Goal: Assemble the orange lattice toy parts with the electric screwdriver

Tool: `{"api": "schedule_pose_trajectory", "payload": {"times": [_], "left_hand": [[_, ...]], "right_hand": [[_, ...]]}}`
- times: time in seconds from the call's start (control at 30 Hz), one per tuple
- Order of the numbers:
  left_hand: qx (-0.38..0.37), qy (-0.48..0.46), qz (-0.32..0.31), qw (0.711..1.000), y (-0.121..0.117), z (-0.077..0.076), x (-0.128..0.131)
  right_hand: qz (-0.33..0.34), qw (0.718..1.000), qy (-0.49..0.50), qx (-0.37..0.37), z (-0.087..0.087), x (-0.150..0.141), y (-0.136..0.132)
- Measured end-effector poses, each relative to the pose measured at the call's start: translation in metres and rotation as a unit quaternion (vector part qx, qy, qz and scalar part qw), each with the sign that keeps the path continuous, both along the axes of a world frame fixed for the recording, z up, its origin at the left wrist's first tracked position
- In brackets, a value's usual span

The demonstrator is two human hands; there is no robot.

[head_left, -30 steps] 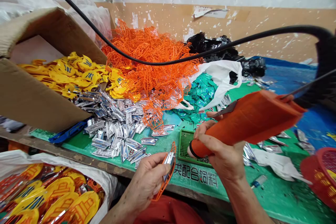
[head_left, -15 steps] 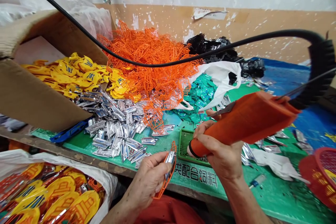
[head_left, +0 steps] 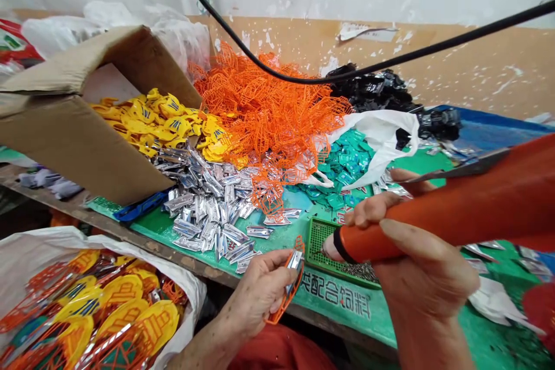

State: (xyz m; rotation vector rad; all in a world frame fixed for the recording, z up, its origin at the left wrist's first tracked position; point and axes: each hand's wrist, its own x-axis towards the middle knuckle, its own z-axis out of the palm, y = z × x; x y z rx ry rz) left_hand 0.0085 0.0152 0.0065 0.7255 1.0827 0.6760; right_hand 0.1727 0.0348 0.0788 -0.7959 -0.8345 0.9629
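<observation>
Frame point(head_left: 299, 241) and silver piece point(head_left: 295, 261) sit pinched in left hand point(head_left: 265, 284). Right hand point(head_left: 422, 272) wrapped round tool point(head_left: 459, 205), near tray point(head_left: 319, 233).

1. Your R hand point(head_left: 433, 277) & the orange tool point(head_left: 468, 208) are now closer to you; tool's rear end runs out of view past that hand.
2. More of the tool's pale tip point(head_left: 330, 248) shows, L of your R fingers.
3. More small parts point(head_left: 364, 270) now visible in green tray point(head_left: 318, 234), btwn your hands.
4. Cable's point(head_left: 299, 80) ribbed bend, prev. beyond R hand, is out of view.
5. Your view's swung L: red bag point(head_left: 21, 53) now shows, far L of L hand point(head_left: 260, 286).
</observation>
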Motion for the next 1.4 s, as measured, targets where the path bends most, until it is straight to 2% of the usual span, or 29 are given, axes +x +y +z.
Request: {"api": "schedule_pose_trajectory", "payload": {"times": [0.27,0.87,1.0,1.2,1.4], "left_hand": [[0.001,-0.013,-0.004,1.000,0.001,0.000,0.001],[0.017,-0.011,-0.013,1.000,0.001,-0.004,0.000],[0.022,-0.027,-0.005,0.999,0.000,-0.005,0.001],[0.016,-0.093,0.018,0.995,-0.002,0.005,0.007],[0.010,-0.041,0.004,0.999,-0.003,0.005,0.008]], "right_hand": [[0.028,0.999,-0.013,0.020,0.002,-0.016,-0.003],[0.060,0.998,-0.015,0.013,-0.005,-0.019,-0.002],[0.050,0.998,-0.029,0.019,-0.003,-0.019,-0.003],[0.047,0.997,-0.054,0.005,-0.005,-0.018,-0.004],[0.037,0.996,-0.077,-0.010,-0.008,-0.019,-0.004]]}}
